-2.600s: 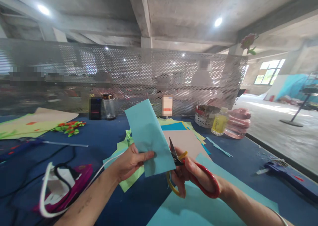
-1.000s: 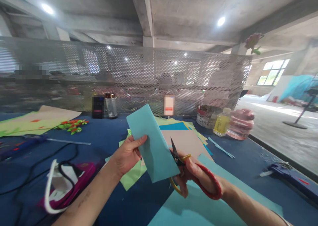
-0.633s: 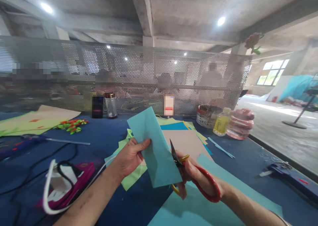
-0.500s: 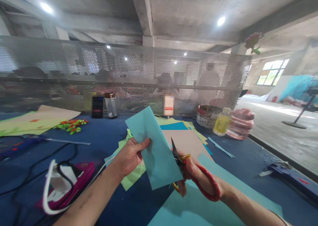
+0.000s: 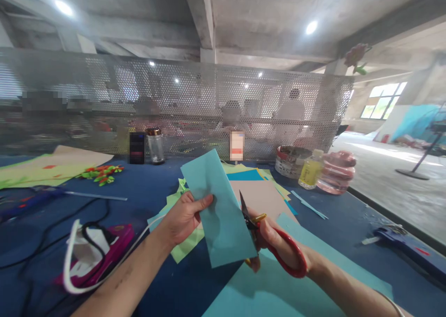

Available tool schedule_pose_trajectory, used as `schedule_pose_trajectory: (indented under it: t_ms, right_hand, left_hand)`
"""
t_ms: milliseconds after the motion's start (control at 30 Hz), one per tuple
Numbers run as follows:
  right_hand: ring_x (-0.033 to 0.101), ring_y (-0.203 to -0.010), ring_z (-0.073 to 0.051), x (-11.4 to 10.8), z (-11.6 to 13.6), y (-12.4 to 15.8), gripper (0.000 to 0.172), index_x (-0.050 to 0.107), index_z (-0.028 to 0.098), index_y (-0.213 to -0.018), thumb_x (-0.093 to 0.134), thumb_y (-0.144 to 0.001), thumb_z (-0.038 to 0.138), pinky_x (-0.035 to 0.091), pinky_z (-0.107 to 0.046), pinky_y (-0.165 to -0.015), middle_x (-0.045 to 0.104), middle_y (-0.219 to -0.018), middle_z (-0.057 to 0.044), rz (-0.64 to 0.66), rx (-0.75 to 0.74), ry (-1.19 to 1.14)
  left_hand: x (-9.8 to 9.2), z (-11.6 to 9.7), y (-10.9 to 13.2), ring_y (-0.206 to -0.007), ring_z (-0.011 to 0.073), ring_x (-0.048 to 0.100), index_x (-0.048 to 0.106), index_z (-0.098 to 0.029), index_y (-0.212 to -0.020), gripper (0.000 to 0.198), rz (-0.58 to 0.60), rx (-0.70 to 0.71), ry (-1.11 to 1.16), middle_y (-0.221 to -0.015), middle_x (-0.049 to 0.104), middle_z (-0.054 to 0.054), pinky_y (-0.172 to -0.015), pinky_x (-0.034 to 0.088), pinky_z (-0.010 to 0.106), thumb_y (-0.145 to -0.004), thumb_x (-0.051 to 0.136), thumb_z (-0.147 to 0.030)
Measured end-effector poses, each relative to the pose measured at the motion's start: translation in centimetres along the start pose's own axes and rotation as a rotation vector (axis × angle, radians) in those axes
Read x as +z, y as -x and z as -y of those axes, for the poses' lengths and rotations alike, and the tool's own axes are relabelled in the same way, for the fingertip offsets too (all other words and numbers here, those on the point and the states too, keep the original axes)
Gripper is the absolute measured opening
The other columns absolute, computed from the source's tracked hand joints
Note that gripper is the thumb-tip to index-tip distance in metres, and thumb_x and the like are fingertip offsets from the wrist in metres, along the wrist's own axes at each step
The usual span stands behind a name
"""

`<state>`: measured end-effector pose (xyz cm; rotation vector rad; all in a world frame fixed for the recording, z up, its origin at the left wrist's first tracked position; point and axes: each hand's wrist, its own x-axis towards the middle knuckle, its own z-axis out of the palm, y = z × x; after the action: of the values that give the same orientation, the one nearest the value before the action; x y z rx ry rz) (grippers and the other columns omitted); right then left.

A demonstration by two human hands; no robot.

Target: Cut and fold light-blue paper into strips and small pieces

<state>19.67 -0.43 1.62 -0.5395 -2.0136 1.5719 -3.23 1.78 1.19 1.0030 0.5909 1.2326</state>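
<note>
My left hand (image 5: 186, 217) pinches a folded sheet of light blue paper (image 5: 223, 224) by its left side, thumb on the near face. The paper is held up and tilted above the table. In my right hand (image 5: 270, 233) is a pair of scissors (image 5: 291, 254) with red handles and dark blades, at the paper's right edge. One blade points up beside that edge; the paper hides the other, so I cannot tell how far they are apart. A larger light blue sheet (image 5: 299, 284) lies below my right forearm. Beige paper (image 5: 259, 194) and other coloured sheets are stacked behind.
Left are a magenta box (image 5: 120, 247) with a white strap, cables, a glue gun (image 5: 31, 205) and an orange-green plastic sprig (image 5: 102, 173). Rightward stand a basket (image 5: 291, 164), a yellow-labelled bottle (image 5: 311, 171), a pink bottle (image 5: 336, 173) and another glue gun (image 5: 411, 247). A perforated screen (image 5: 195, 103) closes the back.
The folded paper and my left hand have shifted slightly right, toward the scissors. My right hand stays in nearly the same place, still gripping the scissors.
</note>
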Motion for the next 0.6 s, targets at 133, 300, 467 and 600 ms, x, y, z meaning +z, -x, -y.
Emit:
schedule_pose_trajectory:
  t_ms: [133, 300, 467, 600]
  right_hand:
    - [0.056, -0.058, -0.013, -0.18, 0.0, -0.02, 0.076, 0.032, 0.018, -0.143, 0.031, -0.088, 0.071, 0.047, -0.029, -0.059, 0.056, -0.077, -0.002, -0.021, -0.012, -0.011]
    - [0.056, -0.059, -0.013, -0.33, -0.19, 0.08, 0.075, 0.031, 0.018, -0.144, 0.03, -0.089, 0.069, 0.046, -0.029, -0.06, 0.056, -0.078, -0.003, -0.023, -0.019, -0.014]
    - [0.055, -0.062, -0.014, -0.11, 0.05, 0.08, 0.073, 0.031, 0.019, -0.144, 0.031, -0.09, 0.068, 0.047, -0.03, -0.06, 0.056, -0.081, -0.004, -0.03, -0.008, -0.036]
    - [0.053, -0.057, -0.013, 0.09, 0.43, 0.06, 0.074, 0.02, 0.023, -0.147, 0.034, -0.09, 0.067, 0.046, -0.03, -0.058, 0.051, -0.074, 0.001, -0.056, -0.015, -0.031]
  left_hand:
    - [-0.21, -0.36, -0.15, -0.079, 0.0224, 0.071, 0.074, -0.013, -0.088, 0.026, -0.068, 0.024, 0.005, -0.088, 0.077, 0.008, -0.076, 0.057, 0.033, -0.066, 0.082, -0.024]
    - [-0.05, -0.38, -0.13, -0.073, 0.0219, 0.071, 0.074, -0.014, -0.087, 0.028, -0.052, 0.007, 0.015, -0.081, 0.077, 0.007, -0.072, 0.057, 0.033, -0.064, 0.083, -0.027]
    - [0.09, 0.02, 0.04, -0.078, 0.025, 0.072, 0.075, -0.013, -0.089, 0.026, -0.003, -0.011, -0.012, -0.083, 0.076, 0.01, -0.075, 0.056, 0.036, -0.068, 0.081, -0.027]
    - [-0.1, 0.08, 0.0, -0.077, 0.0238, 0.072, 0.075, -0.014, -0.09, 0.026, 0.011, -0.034, -0.022, -0.085, 0.077, 0.009, -0.074, 0.056, 0.034, -0.069, 0.08, -0.028]
